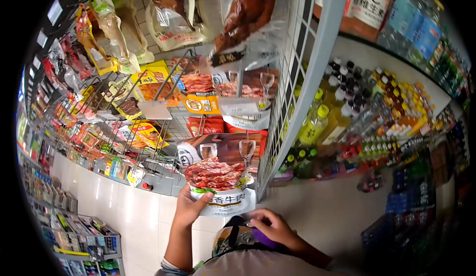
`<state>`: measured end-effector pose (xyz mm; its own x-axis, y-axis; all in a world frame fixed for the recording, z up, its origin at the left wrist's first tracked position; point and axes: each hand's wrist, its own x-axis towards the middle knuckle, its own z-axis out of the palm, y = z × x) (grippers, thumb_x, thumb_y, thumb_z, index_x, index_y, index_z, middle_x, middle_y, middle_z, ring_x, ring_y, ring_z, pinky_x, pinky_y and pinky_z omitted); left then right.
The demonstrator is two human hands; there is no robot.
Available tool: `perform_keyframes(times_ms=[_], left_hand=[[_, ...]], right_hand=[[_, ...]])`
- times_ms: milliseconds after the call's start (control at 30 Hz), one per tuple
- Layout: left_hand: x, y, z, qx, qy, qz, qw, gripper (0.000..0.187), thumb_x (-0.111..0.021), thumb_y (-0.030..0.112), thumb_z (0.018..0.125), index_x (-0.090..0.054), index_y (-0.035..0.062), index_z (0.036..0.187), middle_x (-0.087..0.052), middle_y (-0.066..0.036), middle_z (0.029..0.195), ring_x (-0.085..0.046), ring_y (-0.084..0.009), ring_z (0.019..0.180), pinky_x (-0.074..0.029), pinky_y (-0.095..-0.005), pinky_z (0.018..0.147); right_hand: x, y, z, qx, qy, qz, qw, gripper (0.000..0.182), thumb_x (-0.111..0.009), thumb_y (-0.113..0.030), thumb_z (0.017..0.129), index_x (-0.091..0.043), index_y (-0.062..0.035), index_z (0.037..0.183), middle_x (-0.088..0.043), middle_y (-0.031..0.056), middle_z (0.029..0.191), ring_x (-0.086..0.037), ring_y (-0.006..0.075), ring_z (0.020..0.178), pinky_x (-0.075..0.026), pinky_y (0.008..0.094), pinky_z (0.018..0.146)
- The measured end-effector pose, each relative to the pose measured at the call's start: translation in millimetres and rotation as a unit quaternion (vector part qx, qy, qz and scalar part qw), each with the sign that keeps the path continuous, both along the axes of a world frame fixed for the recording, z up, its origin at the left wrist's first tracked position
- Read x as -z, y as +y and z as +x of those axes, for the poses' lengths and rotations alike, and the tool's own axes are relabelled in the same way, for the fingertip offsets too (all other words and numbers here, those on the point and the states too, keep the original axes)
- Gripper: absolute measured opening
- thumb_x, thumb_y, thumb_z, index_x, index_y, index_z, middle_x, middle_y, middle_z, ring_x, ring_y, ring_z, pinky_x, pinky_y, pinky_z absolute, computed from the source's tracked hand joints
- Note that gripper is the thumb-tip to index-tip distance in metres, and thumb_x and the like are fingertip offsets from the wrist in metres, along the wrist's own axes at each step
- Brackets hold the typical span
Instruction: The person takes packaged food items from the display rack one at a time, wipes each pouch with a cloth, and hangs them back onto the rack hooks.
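My left hand (189, 207) grips the lower left edge of a beef snack pouch (218, 171), thumb on its front. The pouch is upright and faces me, with dark red meat and two glasses printed above a white lower band. Close to my waist, below the pouch, my right hand (273, 227) has its fingers curled. It is beside a purple piece (265, 238) and a bag (230, 239); whatever it may grip is hidden. A similar meat pouch (245, 85) hangs on the rack behind the held one.
A wire rack (163, 107) with hanging packaged meats stands ahead and to the left. Its grey upright post (310, 82) is close on my right. Beyond it are shelves of bottled drinks (322, 122). A wire basket (101, 236) of goods stands at lower left on the tiled floor (144, 211).
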<state>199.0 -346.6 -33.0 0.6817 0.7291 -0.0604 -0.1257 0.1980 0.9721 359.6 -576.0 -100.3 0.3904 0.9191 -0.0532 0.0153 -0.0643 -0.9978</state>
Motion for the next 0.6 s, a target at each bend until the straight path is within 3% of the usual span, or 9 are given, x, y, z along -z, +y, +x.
perform_keyframes(times_ms=[33,100,133,300,367,433,500,600], left_hand=[[-7,5,3,-0.001,0.006,0.012,1.000,0.038,-0.078,0.003,0.090,-0.062,0.0004,0.125,-0.072,-0.008,0.119,-0.066,-0.0135,0.106,-0.052,-0.0316,0.096],[-12,16,10,-0.014,0.008,0.036,0.999,0.039,-0.077,0.001,0.090,-0.062,0.0002,0.126,-0.072,-0.007,0.120,-0.066,-0.0137,0.107,-0.052,-0.0315,0.097],[-15,21,14,-0.011,0.003,0.042,0.999,0.039,-0.077,0.001,0.090,-0.062,0.0002,0.127,-0.071,-0.007,0.120,-0.065,-0.0137,0.107,-0.052,-0.0315,0.097],[-17,49,42,0.018,-0.030,0.044,0.998,0.042,-0.077,0.000,0.090,-0.062,-0.0006,0.129,-0.071,-0.007,0.120,-0.065,-0.0143,0.109,-0.051,-0.0315,0.099],[-10,61,51,0.041,-0.049,0.062,0.996,0.039,-0.077,0.001,0.090,-0.063,-0.0009,0.127,-0.072,-0.007,0.119,-0.065,-0.0138,0.108,-0.052,-0.0311,0.097],[-1,68,60,0.047,-0.044,0.053,0.997,0.037,-0.077,0.002,0.091,-0.065,-0.0006,0.125,-0.072,-0.007,0.118,-0.065,-0.0126,0.106,-0.052,-0.0306,0.095],[3,77,71,0.046,-0.066,0.052,0.995,0.037,-0.078,0.002,0.091,-0.065,-0.0004,0.125,-0.072,-0.007,0.117,-0.064,-0.0117,0.104,-0.053,-0.0302,0.093],[1,82,87,0.066,-0.086,0.045,0.993,0.037,-0.079,0.005,0.090,-0.065,-0.0002,0.124,-0.072,-0.006,0.115,-0.064,-0.0111,0.103,-0.052,-0.0291,0.092]], right_hand=[[6,-3,6,-0.024,0.014,-0.011,1.000,0.025,-0.070,-0.017,0.099,-0.067,-0.0041,0.120,-0.059,-0.0029,0.082,-0.054,0.0056,0.072,-0.047,0.0235,0.068],[18,-5,12,-0.031,0.036,-0.007,0.999,0.024,-0.068,-0.019,0.101,-0.067,-0.0036,0.120,-0.062,-0.0007,0.088,-0.056,0.0065,0.076,-0.048,0.0242,0.072],[24,-7,16,-0.051,0.044,-0.058,0.996,0.025,-0.066,-0.021,0.102,-0.067,-0.0038,0.120,-0.066,0.0014,0.094,-0.058,0.0075,0.080,-0.049,0.0252,0.075],[40,-10,28,-0.001,0.005,-0.050,0.999,0.027,-0.063,-0.021,0.104,-0.064,-0.0029,0.123,-0.069,0.0018,0.096,-0.058,0.0079,0.079,-0.049,0.0256,0.074],[42,-18,35,-0.013,0.021,-0.095,0.995,0.027,-0.059,-0.018,0.106,-0.062,-0.0034,0.128,-0.067,0.0029,0.107,-0.059,0.0080,0.094,-0.048,0.0252,0.086],[58,-26,42,0.001,-0.019,-0.088,0.996,0.028,-0.061,-0.015,0.104,-0.060,-0.0037,0.129,-0.067,0.0031,0.107,-0.060,0.0073,0.092,-0.048,0.0235,0.085],[58,-32,45,0.047,0.015,-0.149,0.988,0.028,-0.062,-0.020,0.104,-0.060,-0.0061,0.128,-0.070,0.0119,0.116,-0.064,0.0185,0.109,-0.049,0.0332,0.098],[49,-37,51,0.072,0.007,-0.156,0.985,0.026,-0.061,-0.019,0.104,-0.060,-0.0041,0.126,-0.069,0.0100,0.112,-0.064,0.0189,0.107,-0.050,0.0339,0.096]])
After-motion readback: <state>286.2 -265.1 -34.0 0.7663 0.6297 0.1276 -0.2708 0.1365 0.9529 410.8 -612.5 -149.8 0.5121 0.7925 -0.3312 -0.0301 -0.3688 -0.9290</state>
